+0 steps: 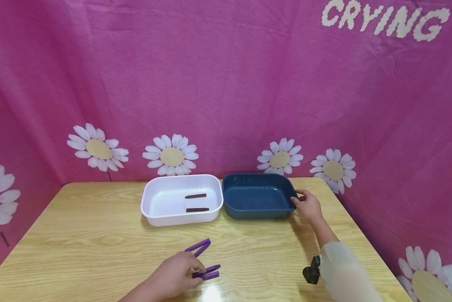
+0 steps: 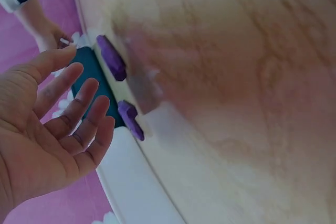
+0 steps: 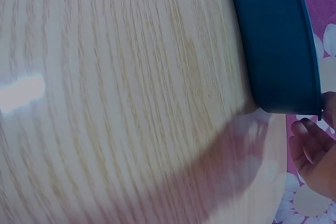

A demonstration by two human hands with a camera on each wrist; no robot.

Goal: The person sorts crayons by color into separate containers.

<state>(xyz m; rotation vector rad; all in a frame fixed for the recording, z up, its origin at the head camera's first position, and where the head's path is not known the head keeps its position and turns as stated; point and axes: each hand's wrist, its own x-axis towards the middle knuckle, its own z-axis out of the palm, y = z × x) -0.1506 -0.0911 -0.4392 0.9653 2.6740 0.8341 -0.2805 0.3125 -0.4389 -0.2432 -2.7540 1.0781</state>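
left wrist alone shows left hand (image 2: 44, 137) empty, spread; right hand (image 1: 309, 206) pinches blue basin (image 1: 257, 213).

Dark blue basin (image 1: 259, 214): cut by the top edge in the right wrist view, faint marks (image 1: 254, 182) on its far inner wall too small to read; right hand (image 1: 309, 208), at the basin's right end, cut by the right edge in that view. Nearer than the basin and left of it: purple pieces (image 1: 211, 275), partly covered by the left hand (image 1: 176, 274) in the head view, any contact hidden; tabletop (image 2: 236, 103) before the basin, blurred in the left wrist view. Adjoining the basin's left: white basin (image 1: 180, 220), cut by the bottom edge in the left wrist view; behind the dark basin: daisy (image 1: 280, 159), lower petals hidden.
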